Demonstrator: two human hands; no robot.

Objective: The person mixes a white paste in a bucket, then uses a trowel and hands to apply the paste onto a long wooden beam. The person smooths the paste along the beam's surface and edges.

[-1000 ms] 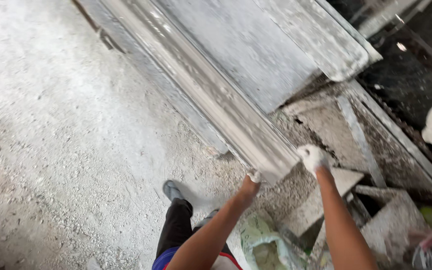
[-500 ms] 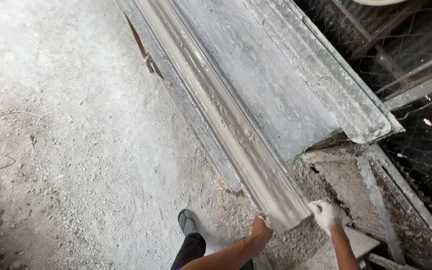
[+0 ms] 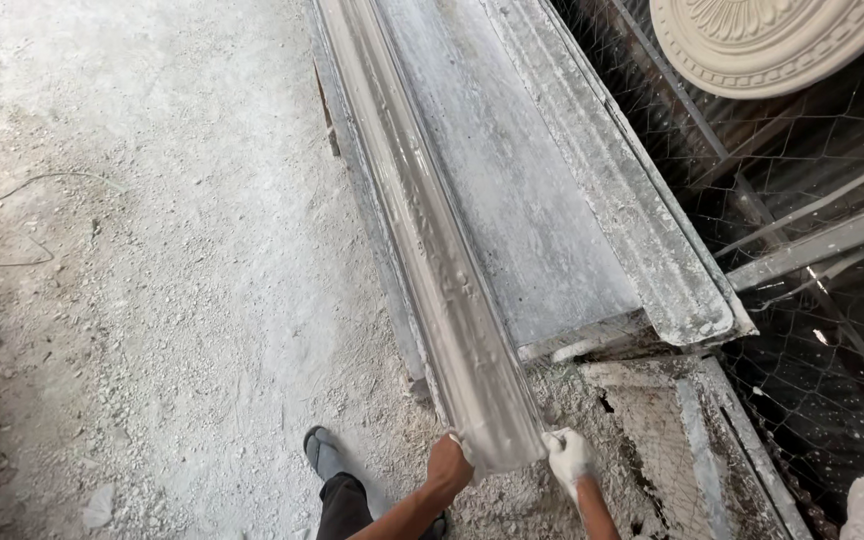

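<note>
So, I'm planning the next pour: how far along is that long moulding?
Done: the long grey moulding looks fully cast and solid. In hand: the left hand and the white-coated right hand grip its near end. Left: it lies along the bench, not carried off.

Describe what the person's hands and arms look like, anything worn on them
The right hand wears a white glove, dusted with pale powder, that ends at the wrist. The left hand is bare, with no glove. Both forearms are bare as far as the bottom edge of the picture: no sleeve, watch or band shows. Some pale dust clings to the left hand.
</note>
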